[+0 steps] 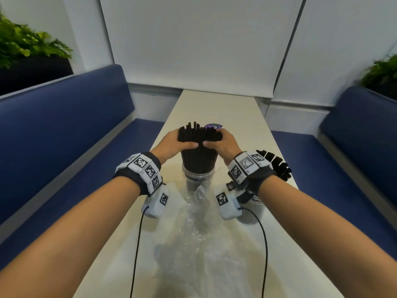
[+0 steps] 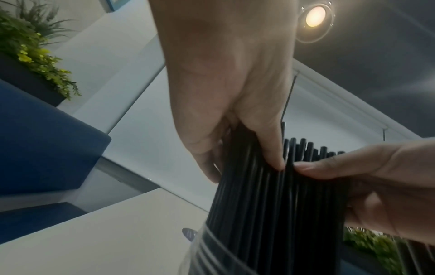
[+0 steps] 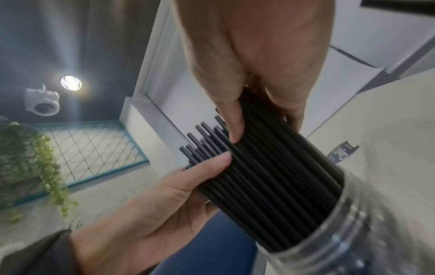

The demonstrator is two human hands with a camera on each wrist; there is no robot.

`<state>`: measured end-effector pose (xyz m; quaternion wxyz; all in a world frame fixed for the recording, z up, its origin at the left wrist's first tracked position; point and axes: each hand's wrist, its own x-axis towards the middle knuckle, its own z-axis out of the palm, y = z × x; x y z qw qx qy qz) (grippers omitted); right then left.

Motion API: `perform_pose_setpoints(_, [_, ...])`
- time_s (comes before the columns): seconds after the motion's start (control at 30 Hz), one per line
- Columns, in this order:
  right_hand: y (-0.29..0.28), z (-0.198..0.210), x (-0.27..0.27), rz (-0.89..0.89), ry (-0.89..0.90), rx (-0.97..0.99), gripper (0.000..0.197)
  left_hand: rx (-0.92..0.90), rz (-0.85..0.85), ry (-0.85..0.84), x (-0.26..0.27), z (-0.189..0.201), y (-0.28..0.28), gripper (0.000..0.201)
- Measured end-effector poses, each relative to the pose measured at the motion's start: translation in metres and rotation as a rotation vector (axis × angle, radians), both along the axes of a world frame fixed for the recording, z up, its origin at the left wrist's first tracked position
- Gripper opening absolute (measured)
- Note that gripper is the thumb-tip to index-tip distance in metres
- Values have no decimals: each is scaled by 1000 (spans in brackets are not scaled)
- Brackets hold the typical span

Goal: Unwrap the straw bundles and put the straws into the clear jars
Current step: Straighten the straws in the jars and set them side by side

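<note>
A thick bundle of black straws (image 1: 198,147) stands upright in a clear jar (image 1: 198,175) at the middle of the white table (image 1: 214,108). My left hand (image 1: 171,145) grips the bundle's upper part from the left and my right hand (image 1: 225,143) grips it from the right, with the thumbs almost meeting in front. The straw tops stick out unevenly above my fingers. In the left wrist view my left hand (image 2: 235,115) curls round the straws (image 2: 259,204). My right hand (image 3: 254,74) does the same on the straws (image 3: 270,176) above the jar (image 3: 353,232) mouth.
A second clear jar (image 1: 253,211) filled with black straws (image 1: 277,164) stands under my right wrist. Crumpled clear plastic wrap (image 1: 197,233) lies on the table in front of the middle jar. A round purple sticker (image 1: 212,126) lies beyond it. Blue benches (image 1: 64,136) flank the narrow table.
</note>
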<state>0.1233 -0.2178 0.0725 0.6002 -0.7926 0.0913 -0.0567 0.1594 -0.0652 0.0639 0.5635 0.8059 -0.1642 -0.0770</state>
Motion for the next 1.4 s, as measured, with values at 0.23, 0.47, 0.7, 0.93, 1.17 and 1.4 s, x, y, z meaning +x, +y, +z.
perform_pose_setpoints(0.23, [-6,16,-10,-40,22,141,92,12,-24,66,-3,-5,12,95])
perform_pose_setpoints(0.47, [11,-1,-22,41,166,67,116,140,-48,181,-5,-38,16,133])
perform_pose_setpoints(0.7, [21,-7,-20,36,59,143,79,36,-83,132,-1,-38,-8,105])
perform_pose_setpoints(0.93, [20,3,-20,49,-82,173,28,-104,-14,26,-6,-28,-17,80])
perform_pose_setpoints(1.17, [7,10,-25,-57,-9,310,85,-115,-24,44,-9,-19,6,86])
perform_pose_setpoints(1.4, [-2,16,-47,-29,-118,226,90,75,-43,92,-26,-24,29,119])
